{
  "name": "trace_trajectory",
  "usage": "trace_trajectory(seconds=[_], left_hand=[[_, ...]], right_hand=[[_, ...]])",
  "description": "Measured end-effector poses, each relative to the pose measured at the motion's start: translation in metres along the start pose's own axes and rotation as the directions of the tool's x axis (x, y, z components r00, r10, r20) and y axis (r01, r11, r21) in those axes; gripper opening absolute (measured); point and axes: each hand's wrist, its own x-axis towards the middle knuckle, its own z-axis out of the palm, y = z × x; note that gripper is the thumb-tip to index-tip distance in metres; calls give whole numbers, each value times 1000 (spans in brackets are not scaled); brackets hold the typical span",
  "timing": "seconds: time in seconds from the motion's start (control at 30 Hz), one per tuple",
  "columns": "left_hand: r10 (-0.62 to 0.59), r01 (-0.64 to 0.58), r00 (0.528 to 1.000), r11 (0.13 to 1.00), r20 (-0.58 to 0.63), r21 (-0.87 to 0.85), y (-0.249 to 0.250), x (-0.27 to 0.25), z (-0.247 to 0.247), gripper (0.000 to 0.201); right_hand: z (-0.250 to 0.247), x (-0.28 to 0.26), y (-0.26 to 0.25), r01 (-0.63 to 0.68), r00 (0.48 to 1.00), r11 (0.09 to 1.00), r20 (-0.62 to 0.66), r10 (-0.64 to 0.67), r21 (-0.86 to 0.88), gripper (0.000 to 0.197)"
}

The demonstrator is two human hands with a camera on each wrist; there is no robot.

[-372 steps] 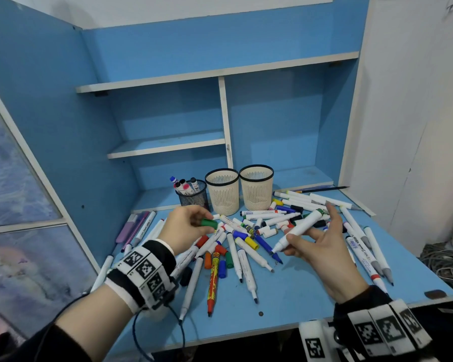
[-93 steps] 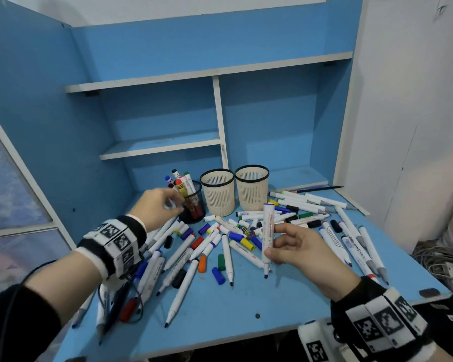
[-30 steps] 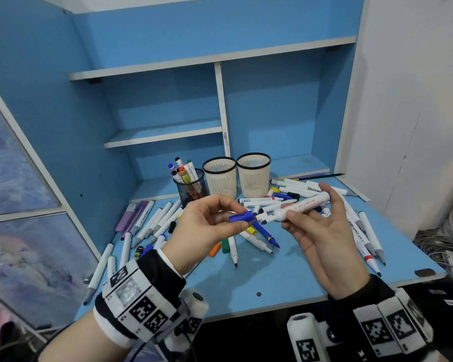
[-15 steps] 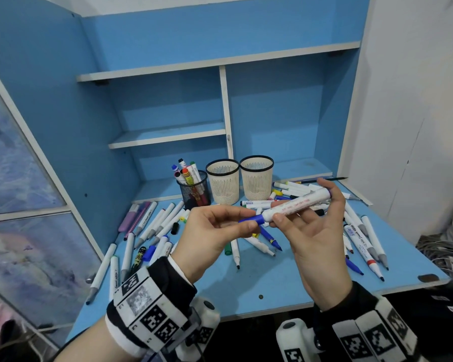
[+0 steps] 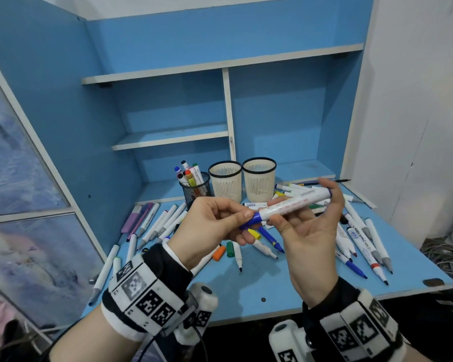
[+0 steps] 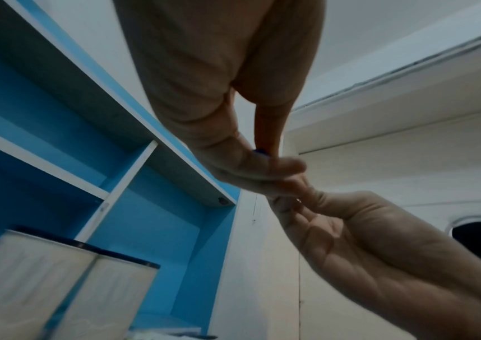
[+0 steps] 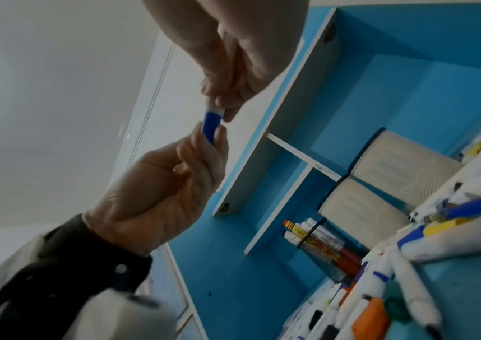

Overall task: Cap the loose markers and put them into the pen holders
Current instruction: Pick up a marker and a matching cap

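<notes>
Left grip (image 5: 215, 226) pinching blue cap (image 5: 253, 220), now seated on marker (image 5: 296, 203) pinched in right grip (image 5: 306, 231); gap closed since a second ago. Holder next.

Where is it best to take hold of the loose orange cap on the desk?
Pinch the orange cap across its short round sides from above. It lies flat on the desk, with a green cap close beside, so I would come straight down.

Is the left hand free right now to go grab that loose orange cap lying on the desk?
Probably not yet: the left hand pinches the blue cap on the marker held by the right hand. The orange cap lies uncovered below.
</notes>
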Motion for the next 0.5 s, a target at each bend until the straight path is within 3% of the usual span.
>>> trace_trajectory(seconds=[0.17,0.23,0.3,0.37,0.43,0.5], left_hand=[[-98,96,995,991,11,91,-11,9,-21,22],[-142,144,989,964,-28,225,-21,15,-35,15],[-154,159,987,841,-53,517,-34,25,-51,13],[-187,136,982,622,-22,771,-47,34,-64,15],[-251,107,968,453,11,885,-57,41,-70,16],[-321,101,947,371,26,923,-65,47,-70,18]], right_hand=[[3,17,4,-75,994,991,71,83,-109,78],[6,30,7,-72,994,988,78,83,-134,79],[10,46,12,-59,991,985,109,77,-161,80],[17,62,17,-24,989,976,139,55,-215,81],[26,77,24,18,984,963,174,30,-269,79],[35,91,30,52,975,947,222,21,-317,74]])
